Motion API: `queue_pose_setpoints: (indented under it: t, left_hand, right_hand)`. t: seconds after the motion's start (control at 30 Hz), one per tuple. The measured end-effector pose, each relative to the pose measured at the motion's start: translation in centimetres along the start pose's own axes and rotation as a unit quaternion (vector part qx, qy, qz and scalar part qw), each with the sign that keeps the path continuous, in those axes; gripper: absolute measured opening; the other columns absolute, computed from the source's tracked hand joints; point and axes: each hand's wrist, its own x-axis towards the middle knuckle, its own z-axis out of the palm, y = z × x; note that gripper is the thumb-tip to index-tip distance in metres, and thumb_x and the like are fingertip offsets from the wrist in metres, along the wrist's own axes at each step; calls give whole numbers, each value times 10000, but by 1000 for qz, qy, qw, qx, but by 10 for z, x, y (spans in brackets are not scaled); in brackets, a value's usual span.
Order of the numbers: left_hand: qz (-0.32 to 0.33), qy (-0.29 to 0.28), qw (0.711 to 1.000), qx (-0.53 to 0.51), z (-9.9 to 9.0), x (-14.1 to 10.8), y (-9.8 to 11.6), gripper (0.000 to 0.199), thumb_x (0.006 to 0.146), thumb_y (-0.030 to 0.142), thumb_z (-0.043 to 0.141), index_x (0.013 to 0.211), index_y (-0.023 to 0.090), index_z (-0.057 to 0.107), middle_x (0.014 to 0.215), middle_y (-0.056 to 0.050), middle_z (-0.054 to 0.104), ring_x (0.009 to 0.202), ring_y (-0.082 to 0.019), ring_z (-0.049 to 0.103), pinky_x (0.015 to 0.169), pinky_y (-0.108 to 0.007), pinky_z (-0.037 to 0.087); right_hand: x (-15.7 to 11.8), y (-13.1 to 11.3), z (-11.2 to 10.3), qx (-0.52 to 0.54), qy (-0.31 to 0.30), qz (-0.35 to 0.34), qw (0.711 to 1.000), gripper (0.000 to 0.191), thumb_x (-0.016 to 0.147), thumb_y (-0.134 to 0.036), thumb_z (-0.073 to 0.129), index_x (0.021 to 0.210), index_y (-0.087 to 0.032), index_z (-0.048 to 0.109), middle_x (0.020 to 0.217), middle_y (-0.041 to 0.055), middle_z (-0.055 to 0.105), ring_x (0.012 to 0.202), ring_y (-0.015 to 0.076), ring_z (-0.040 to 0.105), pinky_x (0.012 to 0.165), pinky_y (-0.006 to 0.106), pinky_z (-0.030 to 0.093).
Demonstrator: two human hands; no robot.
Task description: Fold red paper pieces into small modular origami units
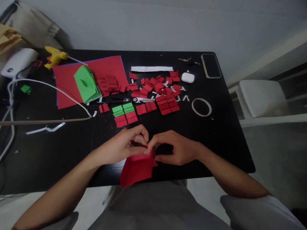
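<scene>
At the near edge of a black table point(223, 137), we hold a folded sheet of red paper point(136, 171) between two bare hands. Our left hand point(127, 143) pinches its upper edge between thumb and curled fingers; our right hand point(174, 147), just beside it, pinches the paper's upper right corner, the fingertips of both nearly meeting. The sheet's lower end hangs over the table's edge, in front of our grey clothing point(155, 204).

Beyond our hands lie small folded red pieces point(165, 105) and a few green pieces point(123, 109), some set side by side, others heaped among white paper scraps. Scissors point(141, 100) rest between them. To the left, a green stack point(86, 84) sits on a large red sheet point(66, 95), with a yellow glue gun point(55, 57) at its upper left corner. Behind the pieces lies a white strip point(152, 69); to the right we see a white earbud case point(187, 77), a roll of tape point(201, 107), keys point(189, 60) and a phone point(211, 66). A white cable point(48, 83) loops across the left side.
</scene>
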Motion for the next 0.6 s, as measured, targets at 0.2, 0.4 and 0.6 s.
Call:
queue_pose_setpoints:
  t: [0.2,0.4,0.6]
  left_hand:
    - [-30,-32,998,40,-4,0,8,168,886,262,741,1005,189,647,839,-25,767,729,-152,711,644,-232,528]
    - [-41,-35,998,29,-8,2,8,38,866,204,753,899,186,758,847,-23,798,752,-150,746,651,-205,542]
    - [-33,-38,998,44,-9,1,6,73,871,192,762,927,206,807,856,-11,811,762,-141,747,670,-194,536]
  right_hand:
    - [0,-5,0,-2,9,8,1000,167,852,-129,711,1011,-176,723,930,29,782,840,147,745,822,280,596]
    - [1,-5,0,-26,-9,-7,1000,167,888,-80,640,987,-166,743,933,58,784,843,158,752,794,265,581]
    - [0,-5,0,-41,-8,-23,999,165,936,-108,612,1008,-179,742,953,68,771,864,167,739,803,293,585]
